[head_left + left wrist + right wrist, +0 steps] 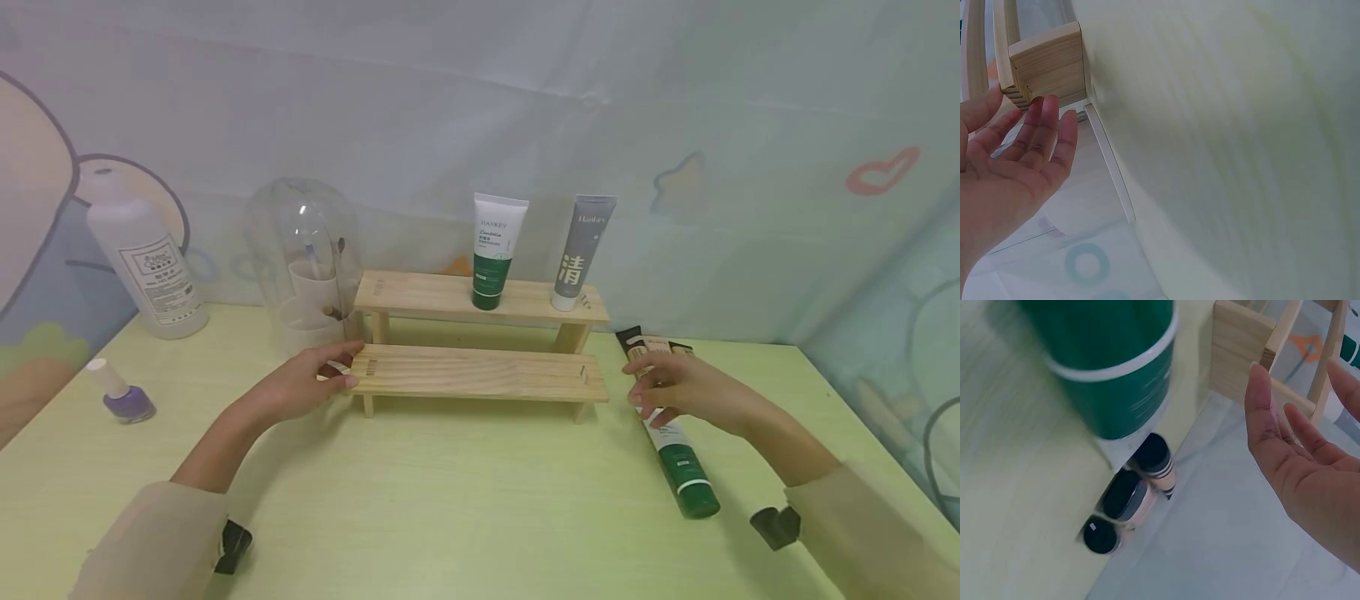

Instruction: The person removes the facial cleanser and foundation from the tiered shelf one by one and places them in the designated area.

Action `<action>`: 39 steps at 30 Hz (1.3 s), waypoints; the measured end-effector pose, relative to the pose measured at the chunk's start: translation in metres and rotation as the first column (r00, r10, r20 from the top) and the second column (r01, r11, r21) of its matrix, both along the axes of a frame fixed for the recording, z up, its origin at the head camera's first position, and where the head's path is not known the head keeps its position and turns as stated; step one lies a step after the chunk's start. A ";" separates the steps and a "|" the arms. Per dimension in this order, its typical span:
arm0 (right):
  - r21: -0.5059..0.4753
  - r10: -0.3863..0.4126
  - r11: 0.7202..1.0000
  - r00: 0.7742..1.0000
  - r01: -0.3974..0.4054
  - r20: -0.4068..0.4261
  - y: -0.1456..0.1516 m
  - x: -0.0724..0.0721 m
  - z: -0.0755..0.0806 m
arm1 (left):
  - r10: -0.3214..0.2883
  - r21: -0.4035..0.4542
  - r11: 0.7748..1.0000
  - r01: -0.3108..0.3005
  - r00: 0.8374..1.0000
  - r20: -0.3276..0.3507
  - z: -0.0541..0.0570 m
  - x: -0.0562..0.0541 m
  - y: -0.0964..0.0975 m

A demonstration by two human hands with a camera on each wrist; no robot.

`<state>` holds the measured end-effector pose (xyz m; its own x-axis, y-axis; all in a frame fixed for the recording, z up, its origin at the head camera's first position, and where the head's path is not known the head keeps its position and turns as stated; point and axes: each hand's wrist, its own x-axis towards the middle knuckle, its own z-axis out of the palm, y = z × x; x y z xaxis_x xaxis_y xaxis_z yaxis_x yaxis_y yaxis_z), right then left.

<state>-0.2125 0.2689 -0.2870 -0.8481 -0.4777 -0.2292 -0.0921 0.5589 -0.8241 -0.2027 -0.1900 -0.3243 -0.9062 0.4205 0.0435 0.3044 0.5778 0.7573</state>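
Note:
My left hand (303,383) is at the left end of a low wooden shelf (480,372), its thumb and fingertips touching the shelf's end. In the left wrist view, loosely extended fingers lie by the wooden end leg (1054,69). My right hand (686,390) hovers past the shelf's right end, over a white and green squeeze tube (678,462) lying on the table. Its fingers are loosely bent and hold nothing. On a taller wooden shelf (435,293) behind stand another white and green tube (495,250) and a grey tube (583,254).
Several black-capped tubes (1129,494) lie beyond the right hand. At left stand a clear dome (300,217) over white cups with brushes, a large white bottle (150,258) and a purple nail polish bottle (129,402). A patterned curtain (420,125) hangs behind the table.

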 end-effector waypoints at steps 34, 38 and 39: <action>-0.061 0.009 0.998 0.980 -0.022 -0.197 -0.092 -0.028 0.028 | 0.001 0.004 1.000 -0.001 1.000 0.008 0.002 0.001 0.001; -0.092 -0.008 0.996 0.981 -0.011 -0.194 -0.103 -0.029 0.034 | -0.001 0.006 1.000 0.001 1.000 0.002 0.002 0.001 0.001; -0.096 -0.012 0.995 0.981 -0.006 -0.196 -0.105 -0.030 0.036 | -0.001 0.007 1.000 0.001 1.000 0.001 0.001 0.001 0.001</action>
<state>-0.2420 0.1635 -0.2511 -0.8734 -0.4868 -0.0120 -0.2554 0.4791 -0.8398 -0.2021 -0.1889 -0.3229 -0.9058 0.4211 0.0458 0.3046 0.5724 0.7613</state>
